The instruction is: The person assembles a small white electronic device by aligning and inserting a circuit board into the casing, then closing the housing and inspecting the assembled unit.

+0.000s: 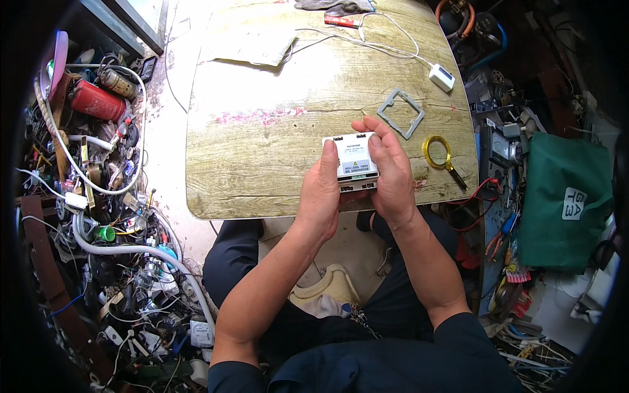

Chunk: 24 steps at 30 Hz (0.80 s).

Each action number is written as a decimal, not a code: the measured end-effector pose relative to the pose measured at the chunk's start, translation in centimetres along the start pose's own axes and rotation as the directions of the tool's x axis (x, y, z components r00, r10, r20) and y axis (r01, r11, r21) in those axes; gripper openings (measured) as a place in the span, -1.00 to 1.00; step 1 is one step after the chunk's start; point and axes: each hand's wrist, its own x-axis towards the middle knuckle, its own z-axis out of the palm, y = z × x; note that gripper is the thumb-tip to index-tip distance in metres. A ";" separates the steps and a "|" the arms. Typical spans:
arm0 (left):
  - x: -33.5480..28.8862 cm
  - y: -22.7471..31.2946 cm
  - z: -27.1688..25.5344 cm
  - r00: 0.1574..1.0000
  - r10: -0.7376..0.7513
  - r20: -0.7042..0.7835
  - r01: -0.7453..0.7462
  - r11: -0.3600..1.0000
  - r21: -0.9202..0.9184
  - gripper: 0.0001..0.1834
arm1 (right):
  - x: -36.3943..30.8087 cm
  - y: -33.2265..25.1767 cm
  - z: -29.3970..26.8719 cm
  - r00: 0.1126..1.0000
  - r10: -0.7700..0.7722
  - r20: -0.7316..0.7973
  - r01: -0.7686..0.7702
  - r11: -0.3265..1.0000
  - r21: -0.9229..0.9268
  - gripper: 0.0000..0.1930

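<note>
Both my hands grip a white, square electrical module (356,154) over the near edge of the wood-grain table (262,170). Its upward face carries a printed label and a small yellow warning mark, with dark slots at the corners and a terminal strip on the near side. My left hand (321,190) is wrapped round its left side, thumb along the edge. My right hand (393,177) closes on the right side, thumb near the top corner. The fingers beneath are partly hidden. Just beyond my right hand lies a grey square frame (401,112). A yellow-rimmed magnifying glass (437,153) rests to its right.
A white adapter (441,78) with a looping cable lies far right on the table; a pale packet (252,49) and grey glove (334,6) are farther back. Heaped cables and parts crowd the left floor beside a red cylinder (97,101). A green bag (563,203) stands right.
</note>
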 end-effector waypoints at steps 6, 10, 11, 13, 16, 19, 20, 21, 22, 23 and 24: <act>-0.1 0.1 0.1 1.000 -0.002 -0.003 0.002 1.000 0.006 -0.23 | 0.0 0.1 0.0 1.000 -0.002 -0.005 0.002 1.000 0.000 -0.52; -0.1 0.1 0.1 1.000 -0.005 -0.002 0.005 1.000 0.009 -0.23 | 0.0 -0.1 0.0 1.000 -0.002 0.004 0.002 1.000 0.005 -0.52; -0.1 0.1 0.1 1.000 -0.004 0.001 0.004 1.000 0.004 -0.23 | 0.0 0.0 0.0 1.000 -0.004 0.003 0.004 1.000 0.007 -0.52; 0.0 0.0 0.1 1.000 0.000 0.006 0.000 1.000 -0.007 -0.23 | 0.0 0.1 -0.1 1.000 -0.006 0.000 0.006 1.000 0.009 -0.52; 0.1 -0.1 -0.1 1.000 -0.003 0.008 0.003 1.000 -0.009 -0.23 | 0.0 0.1 -0.1 1.000 -0.004 -0.003 0.004 1.000 0.008 -0.52; 0.0 0.0 0.1 1.000 0.000 0.011 0.000 1.000 -0.012 -0.23 | 0.0 0.0 0.0 1.000 -0.001 -0.009 0.001 1.000 0.002 -0.51; 0.0 0.0 0.1 1.000 -0.001 0.010 0.002 1.000 -0.009 -0.23 | 0.0 0.0 0.0 1.000 -0.001 -0.011 0.001 1.000 0.002 -0.51; 0.0 0.0 0.1 1.000 -0.003 0.009 0.003 1.000 -0.006 -0.23 | 0.0 0.0 0.0 1.000 -0.001 -0.013 0.001 1.000 0.001 -0.51; 0.0 0.0 0.2 1.000 -0.004 0.008 0.004 1.000 -0.003 -0.23 | 0.0 0.0 -0.1 1.000 0.000 -0.014 0.000 1.000 0.001 -0.51; 0.0 0.0 0.1 1.000 -0.004 0.007 0.004 1.000 -0.003 -0.23 | 0.0 0.0 -0.1 1.000 0.002 -0.013 -0.002 1.000 0.002 -0.51; 0.0 0.0 0.1 1.000 -0.003 0.005 0.003 1.000 -0.004 -0.23 | 0.0 0.1 -0.1 1.000 0.004 -0.013 -0.004 1.000 0.003 -0.50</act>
